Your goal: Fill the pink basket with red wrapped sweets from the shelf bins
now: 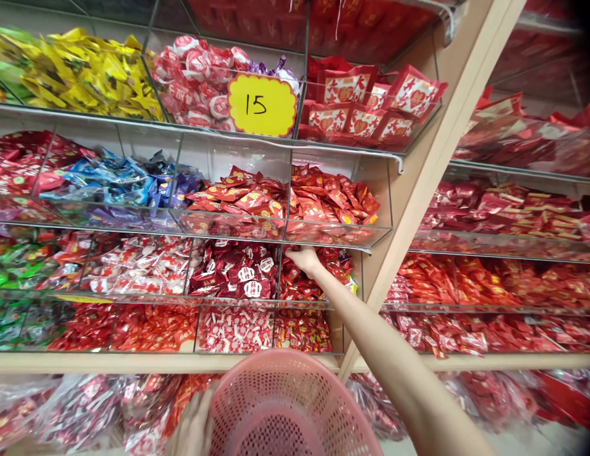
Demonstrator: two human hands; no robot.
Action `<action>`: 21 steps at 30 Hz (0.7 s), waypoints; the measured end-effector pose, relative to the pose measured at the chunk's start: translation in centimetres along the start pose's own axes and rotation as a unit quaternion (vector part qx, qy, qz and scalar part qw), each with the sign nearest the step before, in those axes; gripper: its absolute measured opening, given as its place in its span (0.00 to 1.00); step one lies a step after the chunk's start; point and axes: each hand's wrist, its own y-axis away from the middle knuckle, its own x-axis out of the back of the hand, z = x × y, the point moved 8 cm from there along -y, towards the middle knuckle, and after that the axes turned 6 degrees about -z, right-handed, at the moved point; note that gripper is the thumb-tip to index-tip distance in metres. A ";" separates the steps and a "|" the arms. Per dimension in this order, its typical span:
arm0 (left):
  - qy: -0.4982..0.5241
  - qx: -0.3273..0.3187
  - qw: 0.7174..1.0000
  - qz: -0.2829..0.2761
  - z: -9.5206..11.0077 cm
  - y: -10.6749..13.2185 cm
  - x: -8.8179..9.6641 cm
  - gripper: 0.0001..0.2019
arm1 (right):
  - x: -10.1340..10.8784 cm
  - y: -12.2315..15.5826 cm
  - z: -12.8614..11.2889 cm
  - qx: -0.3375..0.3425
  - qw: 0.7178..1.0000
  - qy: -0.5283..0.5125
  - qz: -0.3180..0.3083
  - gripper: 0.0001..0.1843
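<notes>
Right arm (384, 348) nearly straight, right hand (303, 260) far forward — left hand (192, 425) low, close in.

Basket (345, 408): pink, dotted with holes | price card (263, 104): yellow, orange-red border, black numerals | heart-printed packets (346, 85): red, white panels | top-left sweets (92, 76): yellow | middle-shelf packets (109, 177): blue | lower packets (247, 273): maroon, white emblems

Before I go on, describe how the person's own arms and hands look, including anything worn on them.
The right hand and right forearm are bare: no glove, sleeve, watch or bracelet shows. The left hand is blurred but ungloved; its arm is out of frame.
</notes>
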 end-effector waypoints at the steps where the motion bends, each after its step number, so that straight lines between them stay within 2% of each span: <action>1: 0.000 0.002 1.000 0.000 0.0 0.0 0.0 0.26 | -0.1 0.0 0.0 0.007 0.999 -0.039 0.014 0.19; 4: 0.000 -0.004 1.000 0.000 0.0 0.0 0.0 0.26 | -0.1 0.0 0.1 0.025 0.988 -0.144 0.045 0.20; 7: 0.002 -0.007 1.000 0.002 0.0 -0.1 0.0 0.26 | -0.1 0.1 0.3 0.017 0.983 -0.179 0.040 0.20; 12: 0.001 -0.006 1.000 0.002 0.0 -0.1 0.0 0.27 | 0.1 0.7 0.8 -0.050 0.962 -0.264 0.042 0.16; 15: 0.003 -0.007 1.000 0.010 0.0 -0.1 0.1 0.26 | 0.3 1.1 1.3 -0.110 0.937 -0.326 0.055 0.15; 18: 0.014 -0.010 1.000 0.025 -0.2 -0.1 -0.1 0.25 | 0.3 1.7 1.9 -0.167 0.908 -0.381 0.046 0.08; 21: 0.034 -0.017 0.998 0.040 -0.4 -0.2 -0.3 0.24 | 0.5 2.6 2.4 -0.196 0.883 -0.424 0.038 0.03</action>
